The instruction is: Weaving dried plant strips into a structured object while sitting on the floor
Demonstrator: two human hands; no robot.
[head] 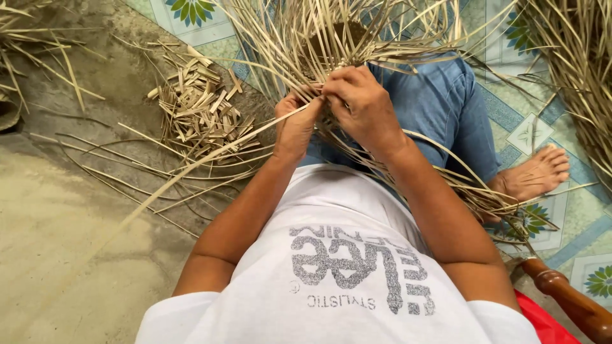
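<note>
A half-woven piece of pale dry straw strips (pixel 331 38) rests on my lap, its loose ends fanning out in all directions. My left hand (pixel 294 124) pinches one long flat strip (pixel 191 167) that runs down to the lower left across the floor. My right hand (pixel 362 102) is closed over the woven core right beside the left, fingers bent around several strips. Both hands touch at the centre of the work. The core itself is mostly hidden behind my fingers.
A heap of short cut straw pieces (pixel 201 105) lies on the concrete floor to the left. More long strips (pixel 577 70) pile at the right on a patterned mat (pixel 542 134). My bare foot (pixel 535 173) rests there. A wooden furniture leg (pixel 567 296) stands at the lower right.
</note>
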